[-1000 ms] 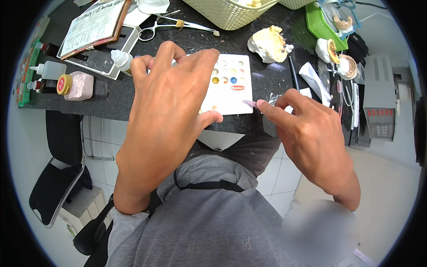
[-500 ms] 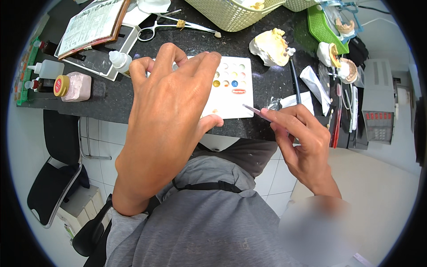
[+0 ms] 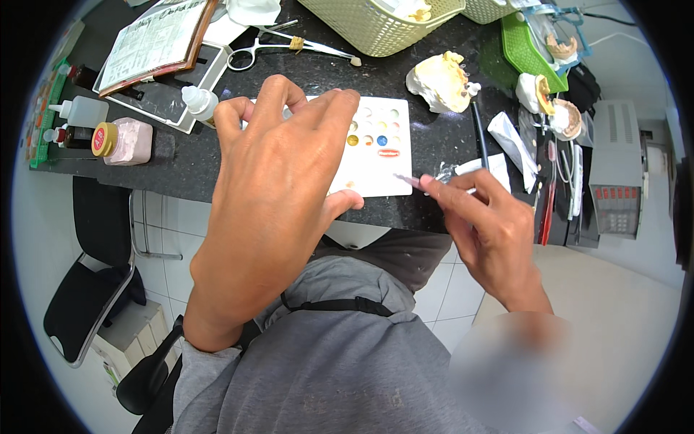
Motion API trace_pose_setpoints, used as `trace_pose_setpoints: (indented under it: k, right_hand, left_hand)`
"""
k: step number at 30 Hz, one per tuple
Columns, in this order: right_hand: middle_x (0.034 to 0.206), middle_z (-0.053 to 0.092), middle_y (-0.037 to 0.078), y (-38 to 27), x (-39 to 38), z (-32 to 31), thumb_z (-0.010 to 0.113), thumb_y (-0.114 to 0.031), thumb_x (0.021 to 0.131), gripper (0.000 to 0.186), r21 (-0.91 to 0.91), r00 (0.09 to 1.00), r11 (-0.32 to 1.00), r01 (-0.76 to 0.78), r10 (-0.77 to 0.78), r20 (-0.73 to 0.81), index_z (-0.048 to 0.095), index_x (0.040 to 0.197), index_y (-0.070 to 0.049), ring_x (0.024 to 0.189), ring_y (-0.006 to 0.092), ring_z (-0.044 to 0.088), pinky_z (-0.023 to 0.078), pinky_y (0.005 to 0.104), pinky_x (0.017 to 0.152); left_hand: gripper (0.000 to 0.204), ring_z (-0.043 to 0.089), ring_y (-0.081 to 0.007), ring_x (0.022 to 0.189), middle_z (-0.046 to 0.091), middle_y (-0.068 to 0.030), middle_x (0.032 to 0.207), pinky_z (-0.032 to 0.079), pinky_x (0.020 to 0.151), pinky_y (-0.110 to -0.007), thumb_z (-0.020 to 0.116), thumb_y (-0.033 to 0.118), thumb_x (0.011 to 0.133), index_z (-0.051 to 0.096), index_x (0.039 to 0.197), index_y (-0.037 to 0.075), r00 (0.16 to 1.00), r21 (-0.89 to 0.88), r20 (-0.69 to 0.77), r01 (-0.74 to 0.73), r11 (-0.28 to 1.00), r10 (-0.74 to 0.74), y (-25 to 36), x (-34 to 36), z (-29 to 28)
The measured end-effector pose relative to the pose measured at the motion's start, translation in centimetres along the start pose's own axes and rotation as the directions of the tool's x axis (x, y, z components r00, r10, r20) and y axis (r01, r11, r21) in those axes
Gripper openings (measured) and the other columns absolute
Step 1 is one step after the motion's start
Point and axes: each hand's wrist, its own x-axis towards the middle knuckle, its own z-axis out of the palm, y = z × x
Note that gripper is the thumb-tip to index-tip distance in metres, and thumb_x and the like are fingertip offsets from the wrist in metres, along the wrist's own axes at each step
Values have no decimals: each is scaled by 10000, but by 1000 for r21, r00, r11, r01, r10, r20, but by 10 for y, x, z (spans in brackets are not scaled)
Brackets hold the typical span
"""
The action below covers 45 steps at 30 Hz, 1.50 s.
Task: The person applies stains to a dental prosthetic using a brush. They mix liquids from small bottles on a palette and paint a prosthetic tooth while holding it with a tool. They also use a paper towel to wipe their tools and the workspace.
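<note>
A white mixing palette (image 3: 376, 173) with small round wells of colour lies at the front edge of the dark countertop. My left hand (image 3: 278, 163) arches over its left part, thumb at the near edge and curled fingertips by the far edge, gripping it from above. The palm side and whatever lies beneath it are hidden. My right hand (image 3: 488, 224) is closed in a pen-like pinch on a slender pale-purple tool (image 3: 412, 181). The tool's tip is over the bare lower right of the palette; whether it touches is unclear.
A dropper bottle (image 3: 199, 103) stands close to my left fingers. Scissor-handled forceps (image 3: 289, 47), a plaster dental model (image 3: 437, 81) and a cream basket (image 3: 383, 29) are beyond the palette. A black stick (image 3: 478, 134) and crumpled white paper (image 3: 513, 148) lie right; a pink-powder jar (image 3: 130, 142) stands left.
The whole view has shifted slightly, so the counter's things sit a little lower. My right hand and the tool have moved slightly left; my left hand keeps its grip.
</note>
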Motion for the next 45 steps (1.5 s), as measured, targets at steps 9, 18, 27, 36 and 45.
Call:
trace_pose_setpoints:
  k: [9,18,27,36,45]
  right_hand:
    - [935,637,58,-9,12,-14,755,-23,803,441,-148,987,987,66,-43,153,725,1234,-107,695,219,701,560,362,568]
    - [974,635,81,-21,20,-24,710,-19,818,421,-243,975,964,113,-60,216,702,1237,-56,760,234,720,570,372,580]
    - [918,672,85,-15,19,-16,717,65,813,453,-99,986,995,33,-16,165,744,1226,-120,674,256,698,560,379,594]
    - [954,656,66,-18,25,-30,732,-9,819,411,-244,972,962,121,-66,224,741,1215,-117,711,235,710,565,359,589]
    - [949,644,46,-36,27,-26,724,-12,826,404,-418,976,898,140,-55,209,733,1216,-115,743,180,706,568,336,584]
  left_hand:
    - [853,553,-280,1131,715,-80,1124,337,974,-451,932,278,591,604,1350,67,1000,5,3,5,1000,-6,0,-1,-1]
    - [849,560,-289,1135,719,-88,1117,338,979,-450,935,266,583,607,1340,68,1000,5,10,5,1000,-5,0,-1,-2]
    - [861,557,-287,1129,714,-90,1118,338,970,-449,931,303,577,610,1334,50,1000,17,-18,-21,1000,21,-1,-1,1]
    - [856,554,-292,1128,708,-91,1151,337,966,-450,918,330,584,610,1331,44,1000,39,-8,-13,999,14,-1,-3,0]
    - [843,559,-290,1122,710,-83,1157,340,965,-446,924,304,580,612,1320,51,999,23,-6,-33,999,34,-3,-2,1]
